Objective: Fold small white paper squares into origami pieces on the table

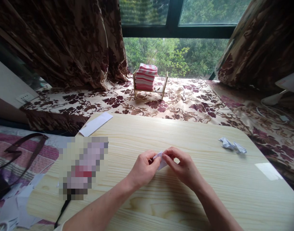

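Observation:
Between my two hands, above the middle of the wooden table point(127, 202), is a small folded piece of white paper point(162, 164). My left hand point(147, 166) pinches its left side, thumb on the near face. On the other side my right hand point(182, 163) has thumb and fingertips closed at the paper's upper right edge. The fingers cover part of the folds. Two small folded white paper pieces point(227, 143) with pointed ends lie at the table's right, well apart from my hands.
A white paper strip point(96, 124) lies at the table's far left corner, behind a blurred-out object point(85, 166) with a black strap. A white patch point(268, 171) is near the right edge. Beyond the table, a small wooden rack point(164, 85) holds folded pink-and-white cloths point(145, 77).

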`<state>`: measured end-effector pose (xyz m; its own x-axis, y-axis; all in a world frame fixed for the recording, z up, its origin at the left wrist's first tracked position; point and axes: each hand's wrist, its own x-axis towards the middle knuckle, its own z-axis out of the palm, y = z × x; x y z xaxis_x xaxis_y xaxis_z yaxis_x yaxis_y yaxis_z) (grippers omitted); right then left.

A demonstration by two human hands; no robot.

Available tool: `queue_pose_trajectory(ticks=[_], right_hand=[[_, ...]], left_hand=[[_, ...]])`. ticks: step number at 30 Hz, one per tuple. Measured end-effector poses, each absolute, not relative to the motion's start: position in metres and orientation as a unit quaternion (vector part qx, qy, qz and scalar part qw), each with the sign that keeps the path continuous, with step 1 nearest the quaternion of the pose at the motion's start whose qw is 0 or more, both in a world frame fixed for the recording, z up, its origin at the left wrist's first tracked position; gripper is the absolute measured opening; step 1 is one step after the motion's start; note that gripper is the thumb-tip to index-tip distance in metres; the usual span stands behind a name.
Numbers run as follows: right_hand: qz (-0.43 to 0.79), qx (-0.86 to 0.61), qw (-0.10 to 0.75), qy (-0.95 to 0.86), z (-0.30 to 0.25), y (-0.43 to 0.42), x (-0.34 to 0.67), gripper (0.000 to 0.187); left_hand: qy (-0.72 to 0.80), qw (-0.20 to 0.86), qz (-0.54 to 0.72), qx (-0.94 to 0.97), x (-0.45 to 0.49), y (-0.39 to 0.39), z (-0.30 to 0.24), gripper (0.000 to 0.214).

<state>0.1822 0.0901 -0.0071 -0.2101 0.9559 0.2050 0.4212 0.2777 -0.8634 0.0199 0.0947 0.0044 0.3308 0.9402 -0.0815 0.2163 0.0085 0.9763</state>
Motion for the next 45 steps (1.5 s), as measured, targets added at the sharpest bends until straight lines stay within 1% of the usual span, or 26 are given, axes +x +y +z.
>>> queue_pose_trajectory(ticks=[5, 9, 13, 18, 22, 25, 33, 38, 45], right_hand=[[0.361, -0.506, 0.385, -0.683, -0.0057, 0.0895, 0.1818, 0.016], [0.415, -0.506, 0.394, -0.645, -0.0056, 0.0901, 0.1815, 0.017], [0.465, -0.508, 0.404, -0.602, -0.0046, 0.0916, 0.1829, 0.020], [0.483, -0.500, 0.392, -0.603, 0.0011, 0.0917, 0.1841, 0.033], [0.502, -0.484, 0.380, -0.607, 0.0029, 0.0900, 0.1837, 0.030], [0.506, -0.484, 0.379, -0.605, 0.0008, 0.0895, 0.1838, 0.028], [0.471, -0.494, 0.370, -0.630, -0.0012, 0.0912, 0.1854, 0.034], [0.461, -0.492, 0.368, -0.640, -0.0003, 0.0905, 0.1847, 0.031], [0.434, -0.492, 0.370, -0.658, -0.0009, 0.0914, 0.1833, 0.033]], left_hand=[[0.488, 0.508, 0.331, 0.628, 0.0225, 0.0918, 0.0026, 0.023], [0.501, 0.516, 0.336, 0.609, 0.0228, 0.0911, 0.0044, 0.024], [0.473, 0.589, 0.340, 0.560, 0.0219, 0.0921, 0.0057, 0.023], [0.441, 0.669, 0.351, 0.484, 0.0207, 0.0953, 0.0046, 0.022], [0.427, 0.699, 0.359, 0.447, 0.0201, 0.0968, 0.0058, 0.024], [0.424, 0.700, 0.357, 0.450, 0.0198, 0.0970, 0.0066, 0.025], [0.436, 0.687, 0.356, 0.459, 0.0203, 0.0964, 0.0055, 0.025], [0.442, 0.681, 0.353, 0.465, 0.0203, 0.0965, 0.0038, 0.026], [0.462, 0.656, 0.338, 0.491, 0.0206, 0.0954, 0.0062, 0.024]])
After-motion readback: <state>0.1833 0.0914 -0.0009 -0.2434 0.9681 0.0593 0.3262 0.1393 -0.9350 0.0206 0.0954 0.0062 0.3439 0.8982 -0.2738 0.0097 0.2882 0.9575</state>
